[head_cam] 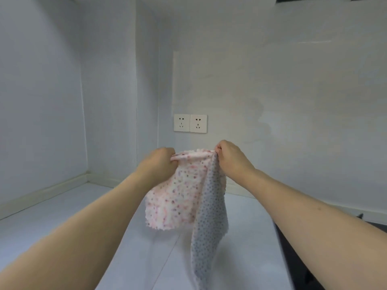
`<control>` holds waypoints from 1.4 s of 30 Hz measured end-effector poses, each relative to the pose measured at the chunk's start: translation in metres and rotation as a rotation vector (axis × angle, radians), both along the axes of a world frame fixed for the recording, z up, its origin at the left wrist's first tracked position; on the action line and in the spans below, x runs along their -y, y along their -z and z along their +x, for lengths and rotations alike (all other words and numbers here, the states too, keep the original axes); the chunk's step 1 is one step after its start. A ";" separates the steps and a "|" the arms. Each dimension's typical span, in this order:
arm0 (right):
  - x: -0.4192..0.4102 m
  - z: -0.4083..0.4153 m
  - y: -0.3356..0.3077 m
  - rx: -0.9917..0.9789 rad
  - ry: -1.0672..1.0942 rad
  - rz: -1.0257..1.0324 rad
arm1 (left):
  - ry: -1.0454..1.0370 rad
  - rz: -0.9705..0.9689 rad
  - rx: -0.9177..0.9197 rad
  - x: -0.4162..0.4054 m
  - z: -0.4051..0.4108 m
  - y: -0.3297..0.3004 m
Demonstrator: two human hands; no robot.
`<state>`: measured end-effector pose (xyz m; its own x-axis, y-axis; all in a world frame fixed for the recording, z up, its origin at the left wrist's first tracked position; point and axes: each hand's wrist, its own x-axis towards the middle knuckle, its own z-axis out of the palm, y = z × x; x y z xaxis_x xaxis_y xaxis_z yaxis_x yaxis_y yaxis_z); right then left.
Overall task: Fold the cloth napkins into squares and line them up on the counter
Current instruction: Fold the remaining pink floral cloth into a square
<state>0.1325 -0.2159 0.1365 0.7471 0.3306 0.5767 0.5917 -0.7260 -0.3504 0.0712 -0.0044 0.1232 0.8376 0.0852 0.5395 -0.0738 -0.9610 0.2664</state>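
Left hand (160,162) pinches the pink napkin's (173,197) top left corner; right hand (230,159) pinches its top right corner and the grey napkin (209,227), both hanging above the counter (52,216).

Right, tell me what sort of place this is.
Probably a bare kitchen corner. A pale counter runs along plain walls, a double wall socket sits just above it, and the left hand and right hand hold up a dotted pink and grey cloth napkin over the counter.
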 end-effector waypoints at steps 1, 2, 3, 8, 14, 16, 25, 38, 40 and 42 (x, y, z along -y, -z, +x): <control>-0.005 0.011 0.000 0.057 -0.010 -0.007 | -0.019 0.033 0.074 -0.005 0.012 -0.002; -0.008 0.021 0.001 0.106 -0.022 -0.010 | -0.036 0.071 0.130 -0.010 0.022 -0.003; -0.010 0.029 0.002 0.148 -0.042 -0.004 | -0.046 0.104 0.172 -0.014 0.032 -0.004; 0.003 0.061 0.018 0.251 -0.174 -0.273 | -0.025 0.180 0.266 -0.023 0.054 0.014; 0.025 0.061 0.055 0.017 -0.089 -0.600 | 0.084 0.323 -0.265 -0.008 0.034 0.073; 0.026 0.053 0.047 -0.062 -0.087 -0.452 | 0.082 0.259 -0.318 -0.001 0.029 0.068; 0.051 -0.050 -0.060 -0.360 0.052 -0.245 | 0.159 -0.180 -0.339 0.032 -0.048 -0.053; 0.099 -0.118 -0.093 -0.501 0.061 -0.369 | 0.205 -0.229 -0.691 0.052 -0.113 -0.108; 0.098 -0.112 -0.084 -0.538 0.070 -0.433 | 0.177 -0.187 -0.742 0.052 -0.105 -0.098; 0.094 -0.103 -0.068 -0.591 0.083 -0.498 | 0.144 -0.157 -0.769 0.052 -0.095 -0.081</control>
